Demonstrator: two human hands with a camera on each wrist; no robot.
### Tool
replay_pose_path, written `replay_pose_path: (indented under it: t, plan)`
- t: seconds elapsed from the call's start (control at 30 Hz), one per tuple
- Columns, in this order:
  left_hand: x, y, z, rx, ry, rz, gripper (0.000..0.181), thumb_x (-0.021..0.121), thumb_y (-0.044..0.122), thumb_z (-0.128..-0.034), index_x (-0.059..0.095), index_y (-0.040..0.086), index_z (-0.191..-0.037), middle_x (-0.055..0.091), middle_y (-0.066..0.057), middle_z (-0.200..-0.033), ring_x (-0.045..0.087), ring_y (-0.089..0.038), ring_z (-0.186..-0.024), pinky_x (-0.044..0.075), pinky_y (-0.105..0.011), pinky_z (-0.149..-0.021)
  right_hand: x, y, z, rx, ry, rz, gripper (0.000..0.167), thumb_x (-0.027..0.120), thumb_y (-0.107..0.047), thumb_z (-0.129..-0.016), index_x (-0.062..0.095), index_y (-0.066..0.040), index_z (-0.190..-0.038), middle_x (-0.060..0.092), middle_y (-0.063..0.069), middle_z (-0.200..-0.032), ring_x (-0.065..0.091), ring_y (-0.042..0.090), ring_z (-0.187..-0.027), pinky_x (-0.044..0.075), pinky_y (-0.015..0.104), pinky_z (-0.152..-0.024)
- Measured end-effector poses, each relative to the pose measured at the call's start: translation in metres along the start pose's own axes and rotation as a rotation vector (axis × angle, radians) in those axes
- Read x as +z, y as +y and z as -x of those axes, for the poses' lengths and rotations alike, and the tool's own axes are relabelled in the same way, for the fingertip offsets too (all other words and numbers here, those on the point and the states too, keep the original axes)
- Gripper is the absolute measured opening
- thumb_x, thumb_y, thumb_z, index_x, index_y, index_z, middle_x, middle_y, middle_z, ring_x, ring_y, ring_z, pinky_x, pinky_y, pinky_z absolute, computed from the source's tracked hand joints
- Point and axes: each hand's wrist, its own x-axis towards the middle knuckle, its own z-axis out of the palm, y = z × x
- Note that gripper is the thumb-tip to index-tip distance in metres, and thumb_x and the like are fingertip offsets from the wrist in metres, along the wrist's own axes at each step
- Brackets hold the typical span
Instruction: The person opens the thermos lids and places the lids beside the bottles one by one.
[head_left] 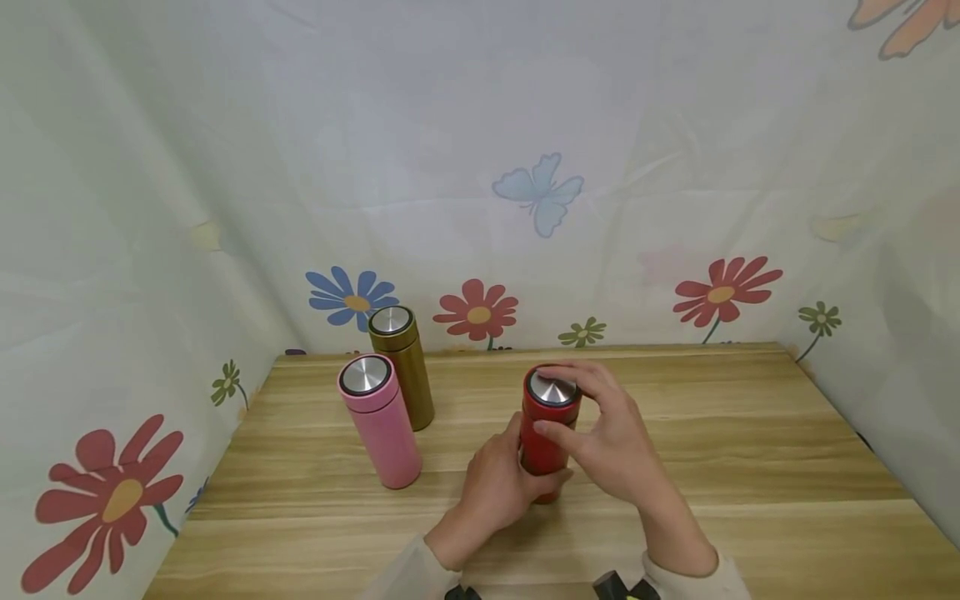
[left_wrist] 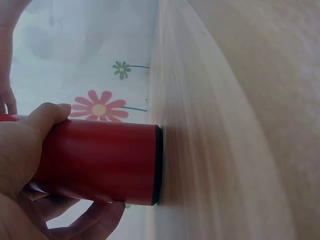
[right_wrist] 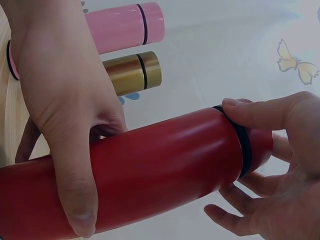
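Observation:
A red vacuum flask (head_left: 543,452) with a shiny steel-topped lid (head_left: 553,388) stands in front of me on the wooden table. My left hand (head_left: 497,482) grips its body from the left, thumb across the near side. With my right hand (head_left: 613,435) I hold the lid, thumb on the near side and fingers around the far side. In the right wrist view, the thumb sits by the black ring below the lid (right_wrist: 261,147). The flask's black base (left_wrist: 159,165) meets the tabletop in the left wrist view. The lid looks seated on the body.
To the left stands a pink flask (head_left: 386,442), with a gold flask (head_left: 412,375) just behind it. Both have lids on. A white curtain (head_left: 420,150) printed with flowers and butterflies encloses the back and sides of the wooden table (head_left: 750,467).

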Motion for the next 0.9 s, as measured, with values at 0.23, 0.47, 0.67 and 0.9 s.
replay_pose_path:
  t: [0.23,0.47,0.67,0.9]
  plan:
    - [0.0002,-0.0003,-0.0003,-0.002,-0.003,-0.001,0.072,0.085,0.053,-0.0810,0.048,0.025,-0.136,0.073,0.004,-0.116,0.068,-0.012,-0.100,0.056,-0.040,-0.089,-0.0017,0.0012,-0.0005,-0.011,-0.037,-0.030,0.060,0.084,0.000,-0.082,0.066,-0.022,-0.135,0.061,-0.003,-0.138,0.059,0.018,-0.126,0.049,0.053,-0.105]
    - [-0.0002,0.0002,-0.0004,0.009,-0.005,0.002,0.071,0.084,0.053,-0.0818,0.048,0.024,-0.137,0.073,0.004,-0.117,0.069,-0.012,-0.101,0.056,-0.040,-0.090,-0.0016,0.0005,-0.0004,-0.006,-0.044,-0.036,0.063,0.084,0.001,-0.082,0.064,-0.022,-0.137,0.060,-0.003,-0.138,0.058,0.018,-0.127,0.050,0.053,-0.105]
    - [-0.0011,0.0001,-0.0002,0.004,-0.014,0.009,0.071,0.085,0.052,-0.0819,0.048,0.025,-0.136,0.072,0.004,-0.121,0.069,-0.012,-0.104,0.056,-0.041,-0.094,0.0002,-0.0006,-0.0003,0.003,-0.033,-0.034,0.070,0.087,-0.002,-0.080,0.059,-0.021,-0.141,0.059,-0.001,-0.138,0.055,0.019,-0.129,0.047,0.058,-0.107]
    - [-0.0007,-0.0001,0.0000,-0.004,-0.012,-0.002,0.077,0.083,0.056,-0.0819,0.046,0.024,-0.141,0.072,0.002,-0.124,0.069,-0.014,-0.107,0.056,-0.043,-0.095,0.0056,-0.0073,0.0021,0.039,0.045,0.103,0.079,0.095,-0.022,-0.075,0.055,-0.032,-0.143,0.054,0.002,-0.135,0.052,0.022,-0.127,0.050,0.060,-0.101]
